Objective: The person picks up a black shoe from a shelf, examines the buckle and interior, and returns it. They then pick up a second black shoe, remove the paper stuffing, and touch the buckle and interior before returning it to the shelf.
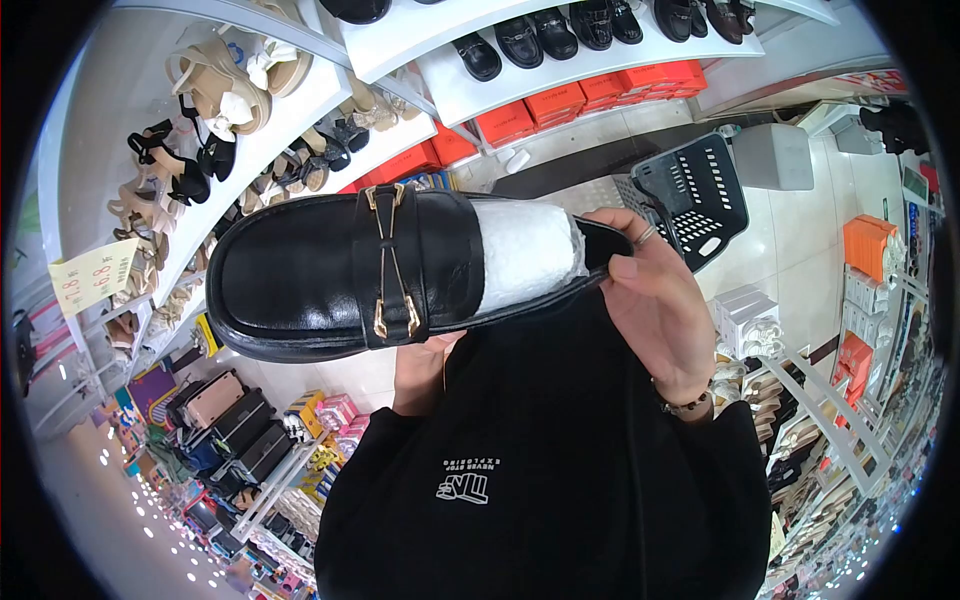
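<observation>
White shelves (300,110) of sandals and black shoes fill the shop behind. Both hands hold 1 black loafer (330,275) up close: the right hand (655,305) grips its heel, the left hand (420,365) supports it underneath. White paper (525,250) stuffs the shoe.

White display shelves (420,40) climb the wall ahead of me. On the far right tiers stand rows of black loafers (520,40), with red shoe boxes (555,100) lined up beneath. On the left shelf (300,110) sit beige and black sandals (215,110), and a price card (92,275) hangs at its left end. A grey basket (695,195) rests on the tiled floor (800,250).
</observation>
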